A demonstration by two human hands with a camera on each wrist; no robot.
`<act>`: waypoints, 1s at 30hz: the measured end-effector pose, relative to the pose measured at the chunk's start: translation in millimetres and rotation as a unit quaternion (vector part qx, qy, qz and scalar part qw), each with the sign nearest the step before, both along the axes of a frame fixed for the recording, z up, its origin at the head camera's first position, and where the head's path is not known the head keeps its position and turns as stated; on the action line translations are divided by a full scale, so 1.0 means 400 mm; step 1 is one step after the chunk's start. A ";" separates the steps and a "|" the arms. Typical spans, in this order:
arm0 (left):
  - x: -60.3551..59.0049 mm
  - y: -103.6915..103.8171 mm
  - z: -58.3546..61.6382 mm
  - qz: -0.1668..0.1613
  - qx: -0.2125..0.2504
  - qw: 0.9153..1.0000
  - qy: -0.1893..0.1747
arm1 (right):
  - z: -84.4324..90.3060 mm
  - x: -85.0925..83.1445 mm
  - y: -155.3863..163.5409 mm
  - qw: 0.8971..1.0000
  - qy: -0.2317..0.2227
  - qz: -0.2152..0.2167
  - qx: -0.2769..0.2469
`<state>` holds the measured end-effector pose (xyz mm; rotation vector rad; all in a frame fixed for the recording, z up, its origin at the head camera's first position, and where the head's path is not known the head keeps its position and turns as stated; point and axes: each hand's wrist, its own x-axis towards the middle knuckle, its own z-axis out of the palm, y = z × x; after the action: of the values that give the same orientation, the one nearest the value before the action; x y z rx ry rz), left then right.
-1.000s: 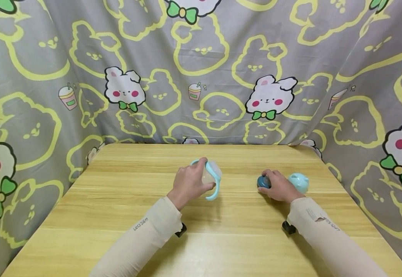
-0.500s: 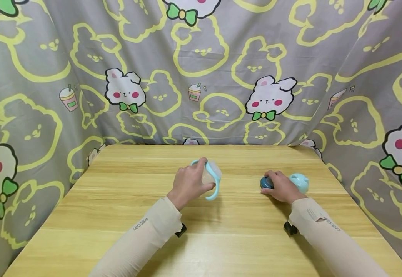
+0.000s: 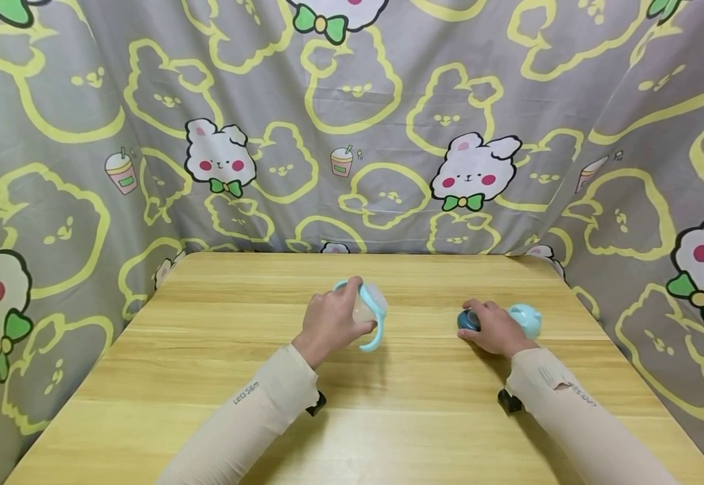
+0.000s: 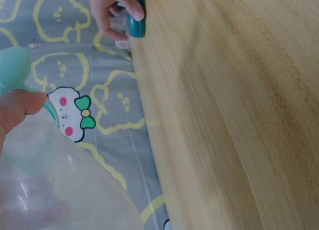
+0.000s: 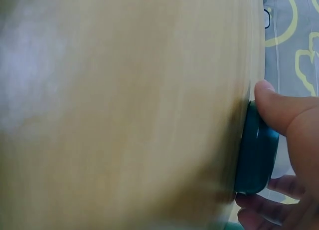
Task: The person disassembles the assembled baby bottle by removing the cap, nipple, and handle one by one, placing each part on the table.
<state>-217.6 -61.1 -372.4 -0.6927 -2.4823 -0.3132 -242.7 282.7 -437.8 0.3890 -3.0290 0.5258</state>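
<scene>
Grey cloth printed with yellow bear outlines and white rabbits [image 3: 474,170] hangs behind and around your wooden counter [image 3: 206,350], which runs pale and grainy toward you.

Going from the left, your left hand [image 3: 330,322] sits near the middle of the counter with its fingers curled around a clear cup [image 3: 368,304] that has light blue handles [image 3: 374,331]. The left wrist view shows your thumb lying against the clear wall of that cup, so this grip is full and wrapped on it. The cup stands on the counter, slightly behind your knuckles.

Further right, well apart from the cup, your right hand [image 3: 492,328] rests on the counter with thumb and fingers pinching a dark teal lid [image 3: 467,320]. In the right wrist view the lid stands on edge against the wood, though that picture is blurred and I cannot tell whether it is tilted.

Just beyond your right hand, touching or nearly touching it, lies a light blue cap [image 3: 525,318].
</scene>
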 end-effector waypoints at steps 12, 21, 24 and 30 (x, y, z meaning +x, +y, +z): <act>0.000 0.001 -0.001 -0.003 0.003 1.000 0.008 | 0.020 0.005 -0.002 0.998 0.000 -0.032 -0.045; -0.001 0.003 -0.003 -0.001 0.008 1.000 0.013 | 0.039 0.029 -0.071 0.985 0.137 -0.035 -0.098; -0.002 0.005 -0.004 -0.003 0.016 1.000 0.013 | 0.049 0.036 -0.100 0.976 0.166 -0.035 -0.137; -0.004 0.009 -0.004 -0.002 0.024 1.000 0.014 | 0.069 0.049 -0.154 0.972 0.134 0.004 -0.193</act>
<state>-219.0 -57.5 -374.2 -0.6775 -2.4388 -0.3620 -223.3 221.1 -410.2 0.4081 -2.5899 0.9540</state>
